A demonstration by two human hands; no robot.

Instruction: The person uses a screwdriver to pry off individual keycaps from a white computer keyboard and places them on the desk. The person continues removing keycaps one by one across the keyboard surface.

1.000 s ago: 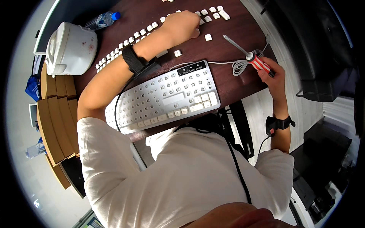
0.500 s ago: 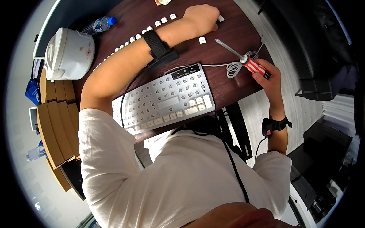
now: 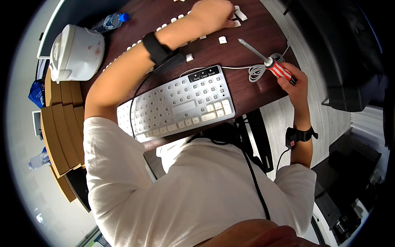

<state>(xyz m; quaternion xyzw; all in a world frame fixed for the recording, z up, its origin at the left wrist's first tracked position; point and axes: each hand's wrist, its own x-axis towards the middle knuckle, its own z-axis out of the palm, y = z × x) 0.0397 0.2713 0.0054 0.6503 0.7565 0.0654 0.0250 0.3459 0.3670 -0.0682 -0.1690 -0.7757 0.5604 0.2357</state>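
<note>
My right hand grips the red-and-white striped handle of a screwdriver, its metal shaft pointing up and left over the table's right side. At the far side of the table, my left hand is closed with fingertips at a small white keycap; the fingers partly hide the grip. Longer and smaller white keycaps, such as one long keycap, lie beside it. Near me lies a white keyboard, most of its key positions bare, with keycaps still along its near edge and right corner.
Loose keycaps run in a row across the dark wooden table, partly under my left forearm. A coiled grey cable sits near the right edge. A white rice cooker, a bottle and brown boxes are at left.
My left hand has shifted slightly up and left, uncovering keycaps beside its fingers. The right hand with the screwdriver has moved slightly right and down.
</note>
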